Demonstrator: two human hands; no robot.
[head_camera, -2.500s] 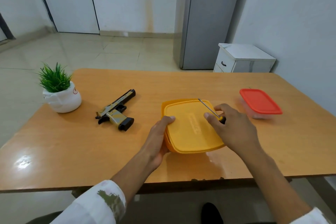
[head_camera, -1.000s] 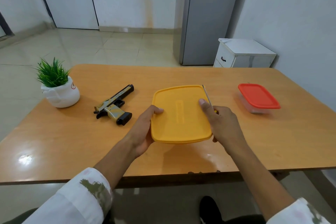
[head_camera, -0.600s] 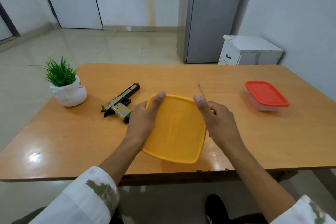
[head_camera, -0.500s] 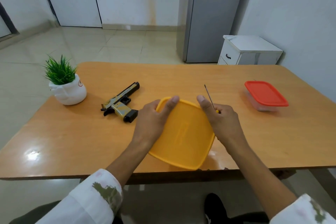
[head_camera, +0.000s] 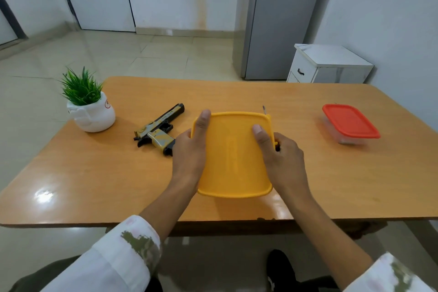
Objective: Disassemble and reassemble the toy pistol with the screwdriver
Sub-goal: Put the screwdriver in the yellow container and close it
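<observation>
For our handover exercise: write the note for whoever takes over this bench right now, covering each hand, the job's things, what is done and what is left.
Left hand: grips the yellow container on its left side.
Right hand: holds its right side, with the screwdriver pinched alongside, tip poking out behind.
Toy pistol: lies whole on the table, left of the container, untouched.
Done: nothing on the pistol.
Left: free the hands, then disassemble and reassemble.

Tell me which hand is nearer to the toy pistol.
Left. The left hand grips the yellow container's left edge, just right of the toy pistol. The right hand is on the container's far side, also holding the screwdriver.
</observation>
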